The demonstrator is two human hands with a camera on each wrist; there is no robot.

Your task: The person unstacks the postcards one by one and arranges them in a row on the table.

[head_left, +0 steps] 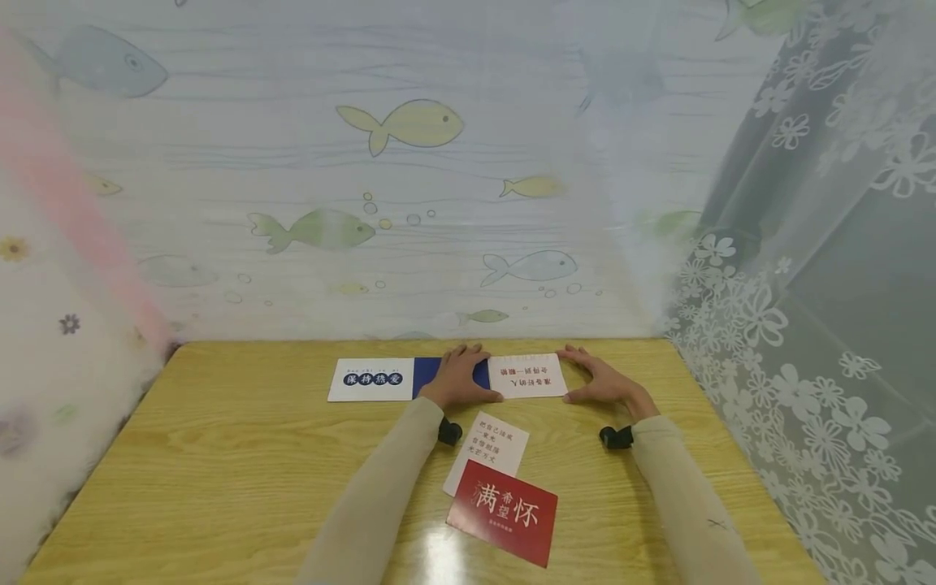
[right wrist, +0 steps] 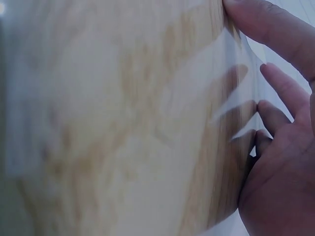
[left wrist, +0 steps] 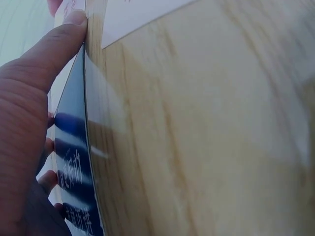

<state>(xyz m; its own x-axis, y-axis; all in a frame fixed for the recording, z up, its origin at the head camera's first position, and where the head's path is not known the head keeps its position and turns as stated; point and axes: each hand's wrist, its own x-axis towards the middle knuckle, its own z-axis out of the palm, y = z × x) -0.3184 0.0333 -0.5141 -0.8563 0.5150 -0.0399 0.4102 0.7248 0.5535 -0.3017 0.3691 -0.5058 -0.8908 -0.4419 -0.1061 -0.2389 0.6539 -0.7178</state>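
Observation:
Three cards lie in a row near the table's back edge. On the left is a white card [head_left: 370, 379] with blue circles, beside it a dark blue card [head_left: 427, 372], then a white card [head_left: 528, 376] with red writing. My left hand [head_left: 458, 378] arches over the blue card, hiding part of it; its thumb [left wrist: 74, 22] rests by the lower edge of the red-lettered card, its fingers toward the far edge. At that card's right end, my right hand [head_left: 601, 380] spreads thumb and fingers, fingertips right at its two corners.
Nearer the front, a pale card [head_left: 494, 439] with dark writing lies at a slant, partly covered by a red card [head_left: 503, 513]. The wooden table [head_left: 256, 479] meets a fish-patterned curtain [head_left: 409, 268] behind and a lace curtain [head_left: 804, 390] on the right.

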